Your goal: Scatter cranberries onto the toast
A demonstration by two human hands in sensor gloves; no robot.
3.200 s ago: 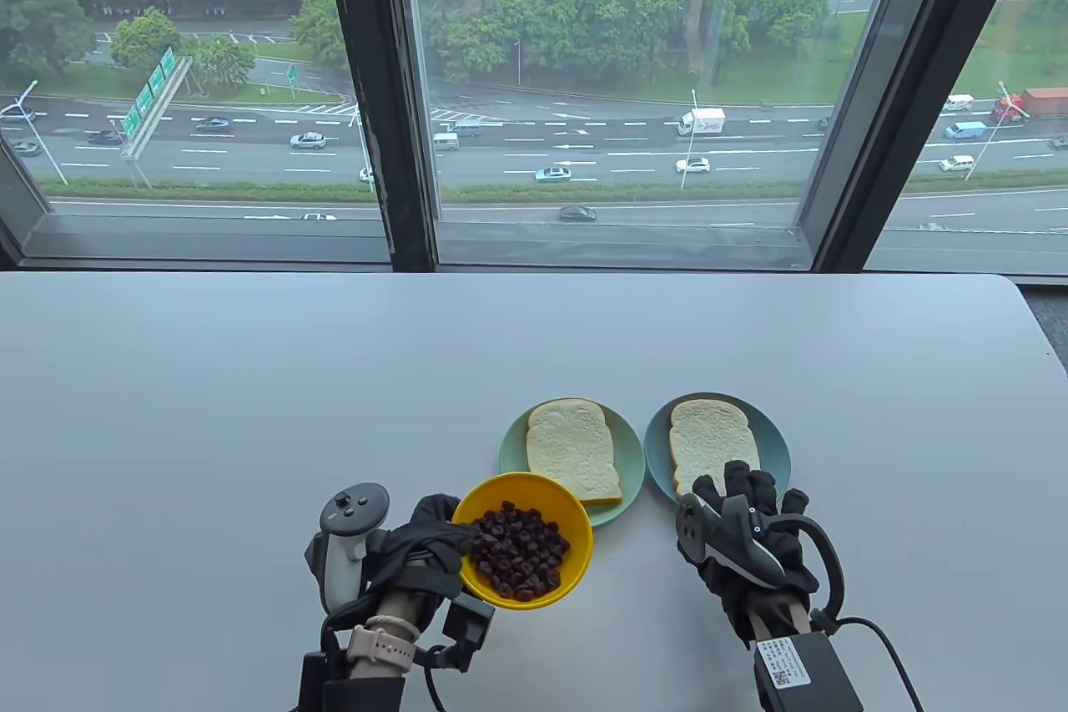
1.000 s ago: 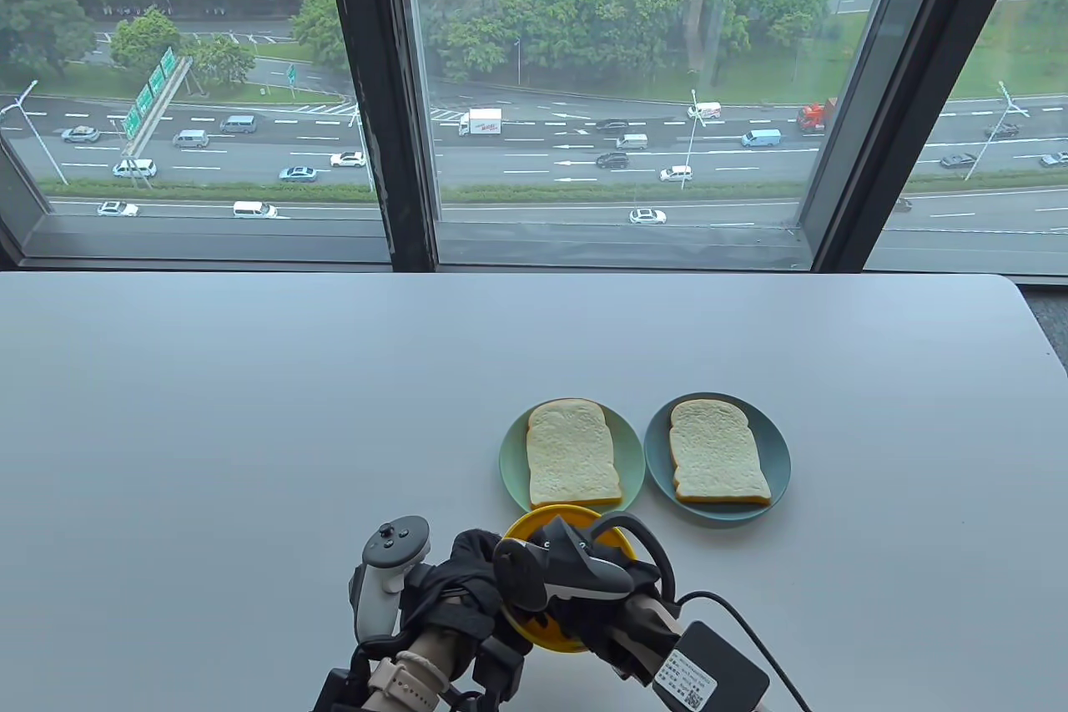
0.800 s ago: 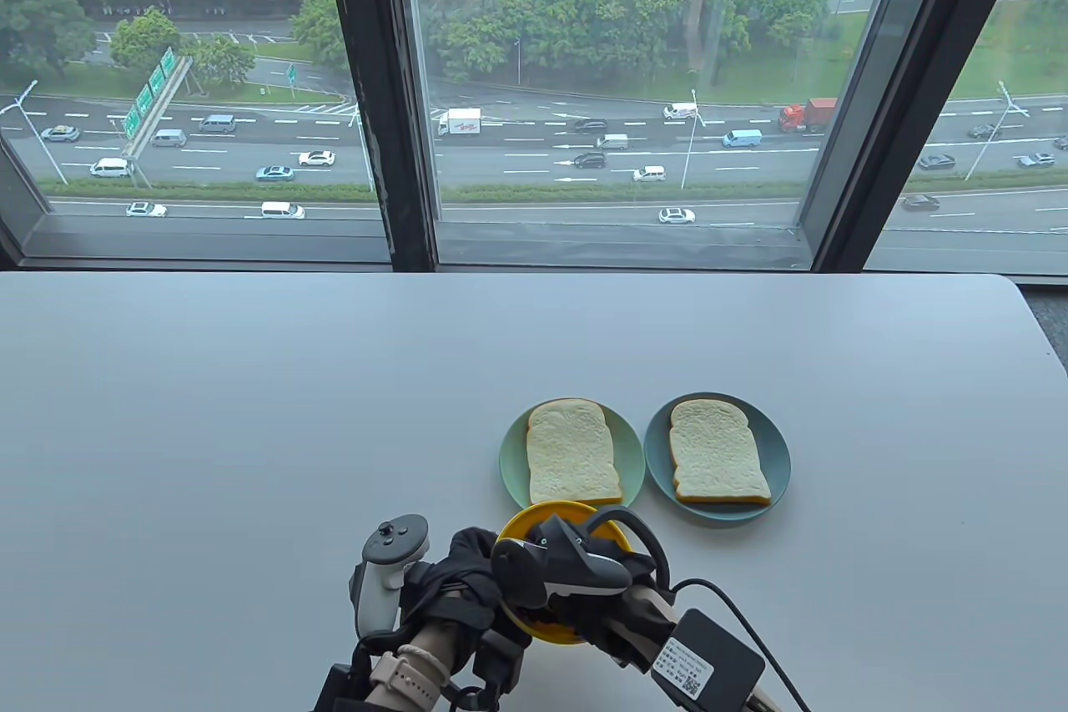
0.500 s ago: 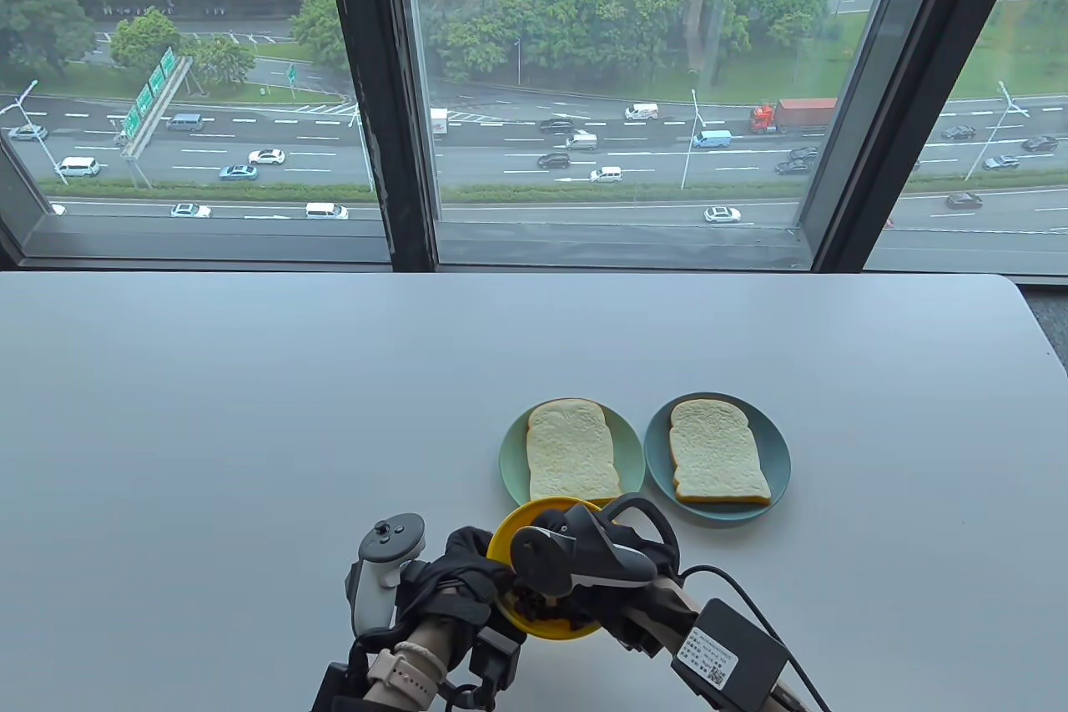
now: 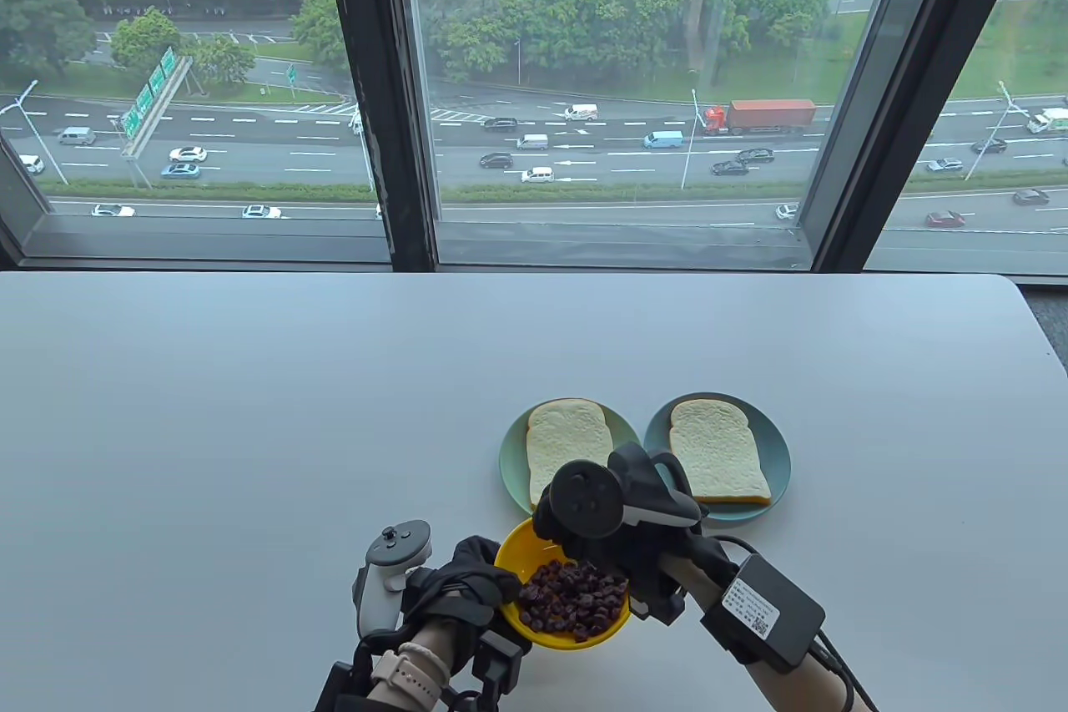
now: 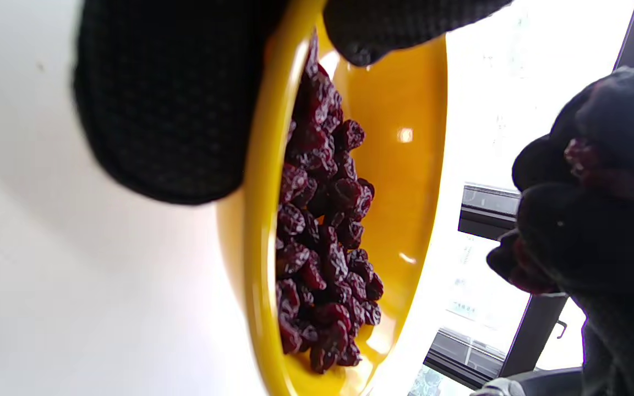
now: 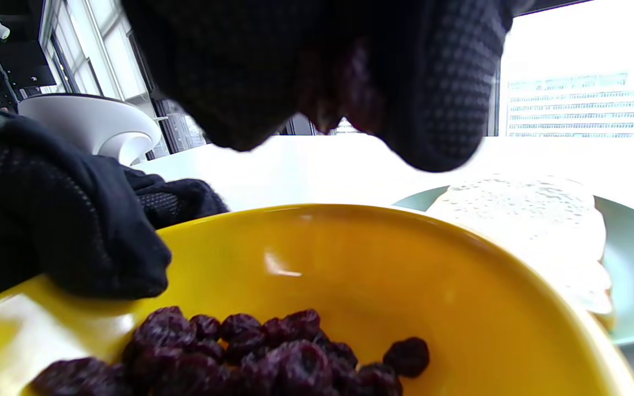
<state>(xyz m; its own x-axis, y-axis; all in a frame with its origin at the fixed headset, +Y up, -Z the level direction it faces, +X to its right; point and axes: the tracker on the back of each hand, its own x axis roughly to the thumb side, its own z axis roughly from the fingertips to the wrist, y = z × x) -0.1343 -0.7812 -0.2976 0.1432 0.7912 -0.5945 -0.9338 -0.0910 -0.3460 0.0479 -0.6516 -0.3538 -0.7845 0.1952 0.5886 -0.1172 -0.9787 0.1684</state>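
A yellow bowl (image 5: 534,549) of dark cranberries (image 5: 574,600) sits near the table's front edge. My left hand (image 5: 492,578) grips its left rim, thumb inside and fingers outside, as the left wrist view (image 6: 273,55) shows. My right hand (image 5: 576,545) hovers above the bowl's far rim and pinches a few cranberries (image 7: 350,82), also seen in the left wrist view (image 6: 581,157). Two bare toast slices lie just beyond: the left toast (image 5: 567,445) on a green plate (image 5: 511,453) and the right toast (image 5: 717,453) on a blue plate (image 5: 780,445).
The white table (image 5: 250,411) runs back to a window ledge (image 5: 534,244). The right-hand cable box (image 5: 763,608) hangs over the table to the right of the bowl. In the right wrist view the left toast (image 7: 520,220) lies just past the bowl rim (image 7: 405,220).
My right hand has lifted out of the bowl with a pinch of cranberries and moved back toward the left toast, uncovering the cranberries. My left hand still holds the bowl.
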